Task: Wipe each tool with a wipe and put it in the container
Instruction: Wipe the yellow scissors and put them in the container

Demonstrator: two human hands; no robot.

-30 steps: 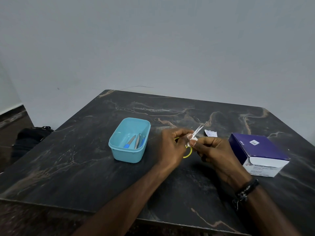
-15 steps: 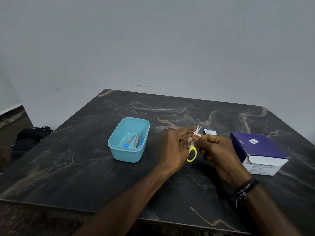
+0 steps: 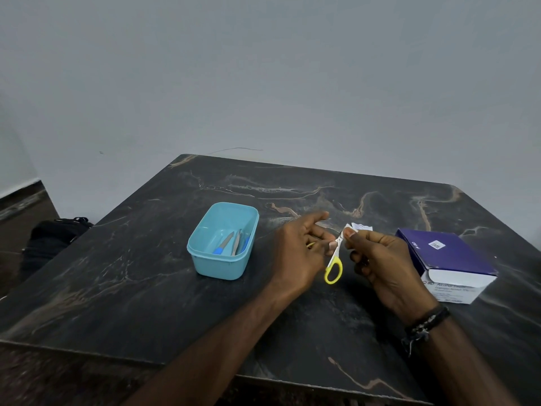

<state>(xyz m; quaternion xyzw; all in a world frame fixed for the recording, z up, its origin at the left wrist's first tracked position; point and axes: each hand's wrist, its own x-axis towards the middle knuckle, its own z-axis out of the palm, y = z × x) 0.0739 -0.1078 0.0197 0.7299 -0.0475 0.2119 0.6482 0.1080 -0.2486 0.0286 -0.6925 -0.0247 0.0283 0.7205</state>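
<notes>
The yellow-handled steel scissors now hang handle-down right of the turquoise plastic container; left hand pinches them, right hand pinches the white wipe on the blades.

The purple and white box at the right of the table carries the only readable print. On its white near face the letters "BD" stand at the left end, followed by a word that begins "Alcohol"; the smaller lines beneath are too blurred to read. A small white label on the purple top bears a code too small to make out.
</notes>
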